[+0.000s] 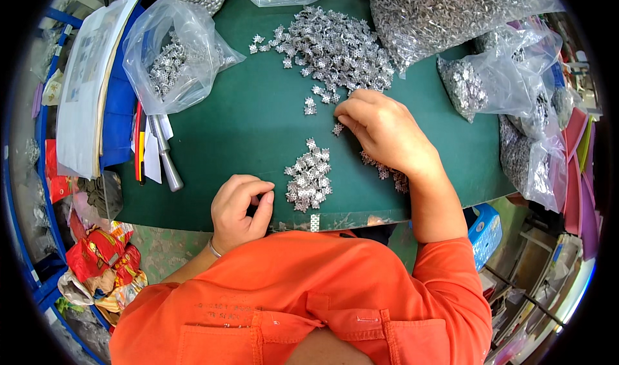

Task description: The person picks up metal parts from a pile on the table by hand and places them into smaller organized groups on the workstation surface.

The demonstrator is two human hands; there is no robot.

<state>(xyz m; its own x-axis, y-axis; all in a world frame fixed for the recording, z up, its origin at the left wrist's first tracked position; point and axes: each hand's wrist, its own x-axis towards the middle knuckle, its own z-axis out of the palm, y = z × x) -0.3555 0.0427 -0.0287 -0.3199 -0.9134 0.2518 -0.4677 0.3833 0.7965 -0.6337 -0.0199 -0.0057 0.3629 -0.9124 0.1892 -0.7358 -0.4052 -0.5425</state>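
On the green table, my right hand has its fingertips pinched on a small silver metal piece. Under and beside its wrist lies a partly hidden group of similar pieces. My left hand rests near the front edge with its fingers curled in; whatever is inside them, if anything, is hidden. Between the hands sits a small heap of silver pieces. A larger heap of the same flat, notched pieces spreads farther back, with one stray piece at its near side.
At the left, an open clear bag holds more pieces, beside papers, pens and a metal tool. A big bag of metal parts stands back right, and smaller filled bags line the right edge. A blue stool is below.
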